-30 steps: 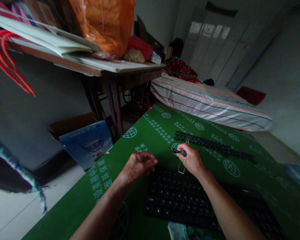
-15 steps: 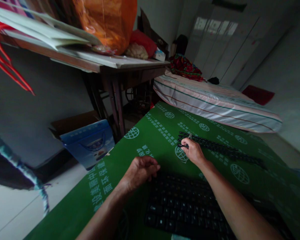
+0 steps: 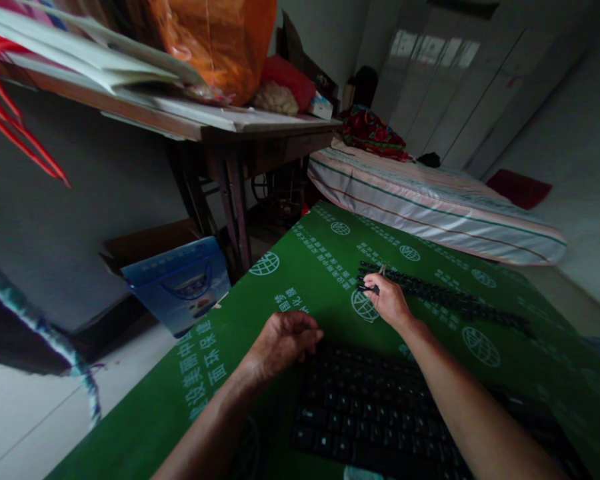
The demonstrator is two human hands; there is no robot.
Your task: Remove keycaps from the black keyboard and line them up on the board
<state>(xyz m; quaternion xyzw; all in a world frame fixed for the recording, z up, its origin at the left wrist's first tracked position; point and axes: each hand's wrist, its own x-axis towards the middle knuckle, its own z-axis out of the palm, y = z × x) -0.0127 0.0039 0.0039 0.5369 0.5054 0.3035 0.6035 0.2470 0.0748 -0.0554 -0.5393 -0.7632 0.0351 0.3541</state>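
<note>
A black keyboard (image 3: 375, 413) lies on the green printed tabletop (image 3: 290, 253), partly covered by my right forearm. Beyond it, small black keycaps (image 3: 450, 293) stand in long rows. My right hand (image 3: 387, 299) pinches a small tool with thin pale prongs (image 3: 383, 269) at the left end of these rows. A dark piece shows under its fingertips, too small to identify. My left hand (image 3: 287, 340) is closed, fingers curled, beside the keyboard's far left corner. What it holds, if anything, is hidden.
A wooden desk (image 3: 195, 127) with papers and an orange bag (image 3: 220, 47) stands at the left. Under it is a blue carton bag (image 3: 185, 283). A bed (image 3: 430, 193) stands beyond the green surface. A cloth-wrapped cord (image 3: 45, 333) hangs at far left.
The view has shifted very slightly. Both hands keep nearly the same place and grip, the right one at the keycap rows, the left one by the keyboard corner.
</note>
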